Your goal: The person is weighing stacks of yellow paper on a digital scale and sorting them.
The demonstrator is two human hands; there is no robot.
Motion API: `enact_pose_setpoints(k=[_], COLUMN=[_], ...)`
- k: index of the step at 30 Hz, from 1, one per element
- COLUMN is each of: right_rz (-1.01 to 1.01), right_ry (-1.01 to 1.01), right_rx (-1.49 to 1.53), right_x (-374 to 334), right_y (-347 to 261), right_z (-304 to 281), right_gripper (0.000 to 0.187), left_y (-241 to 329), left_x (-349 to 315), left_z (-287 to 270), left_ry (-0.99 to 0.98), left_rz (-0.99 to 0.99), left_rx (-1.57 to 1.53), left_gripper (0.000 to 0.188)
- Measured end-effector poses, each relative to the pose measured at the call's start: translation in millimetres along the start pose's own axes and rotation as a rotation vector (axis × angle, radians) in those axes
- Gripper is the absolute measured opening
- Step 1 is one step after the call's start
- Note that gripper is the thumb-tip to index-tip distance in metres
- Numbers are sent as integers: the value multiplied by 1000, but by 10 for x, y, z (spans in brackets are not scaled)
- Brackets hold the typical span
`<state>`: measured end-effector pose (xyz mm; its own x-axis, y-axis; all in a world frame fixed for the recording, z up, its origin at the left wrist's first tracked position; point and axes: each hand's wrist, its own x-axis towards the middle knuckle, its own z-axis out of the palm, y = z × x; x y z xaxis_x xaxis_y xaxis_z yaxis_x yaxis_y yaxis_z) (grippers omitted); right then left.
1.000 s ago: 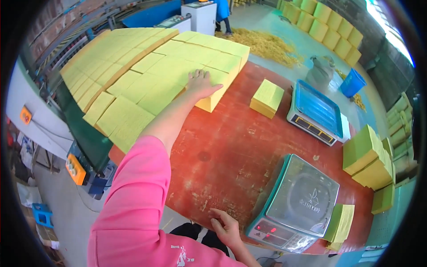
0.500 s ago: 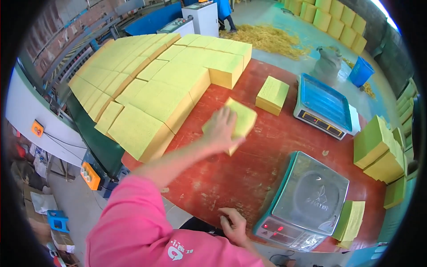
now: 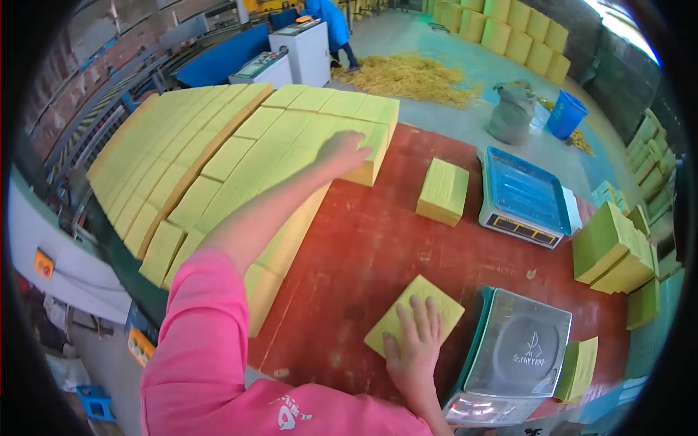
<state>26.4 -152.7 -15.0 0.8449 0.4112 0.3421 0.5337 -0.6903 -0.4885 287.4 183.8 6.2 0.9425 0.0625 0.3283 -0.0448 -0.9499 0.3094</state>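
Yellow stack (image 3: pixel 385 321), near: beneath right hand (image 3: pixel 415 349), fingers apart. Steel scale (image 3: pixel 520 343): just right. Blocks (image 3: pixel 225 156), left: partly hidden by forearm (image 3: pixel 263 211). Left hand (image 3: pixel 342 153), at their far end: fingers blurred, grip cannot be told. Tray scale (image 3: pixel 525 190): far right. Worker (image 3: pixel 331 25), farthest: cut off above.

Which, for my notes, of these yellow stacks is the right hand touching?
The stack left of the silver-topped scale; only it lies beneath the right hand.

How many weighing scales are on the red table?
2. The blue-trayed scale stands toward the far side of the red table; the metal-topped scale stands nearer, right of the right hand. No others show.
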Motion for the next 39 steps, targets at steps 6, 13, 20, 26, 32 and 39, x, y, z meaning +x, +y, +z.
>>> enact_pose_setpoints(k=[6, 13, 20, 26, 32, 39], right_rz=[34, 51, 6, -15, -86, -116], right_ry=[-198, -212, -227, -175, -177, -142], right_rx=[-174, -132, -136, -135, -172, -111], right_x=[207, 311, 260, 180, 85, -479], right_y=[-57, 14, 105, 128, 160, -37], right_z=[215, 164, 141, 91, 84, -35], right_gripper=[40, 38, 34, 31, 33, 34], left_y=[-462, -503, -586, -386, 313, 980], left_x=[928, 1022, 952, 938, 57, -1375], left_z=[724, 984, 1073, 1007, 910, 580], left_ry=[-43, 89, 88, -1, -43, -52], left_rz=[35, 66, 92, 128, 200, 378], left_rx=[106, 48, 94, 73, 76, 19], left_gripper=[67, 68, 69, 70, 68, 70])
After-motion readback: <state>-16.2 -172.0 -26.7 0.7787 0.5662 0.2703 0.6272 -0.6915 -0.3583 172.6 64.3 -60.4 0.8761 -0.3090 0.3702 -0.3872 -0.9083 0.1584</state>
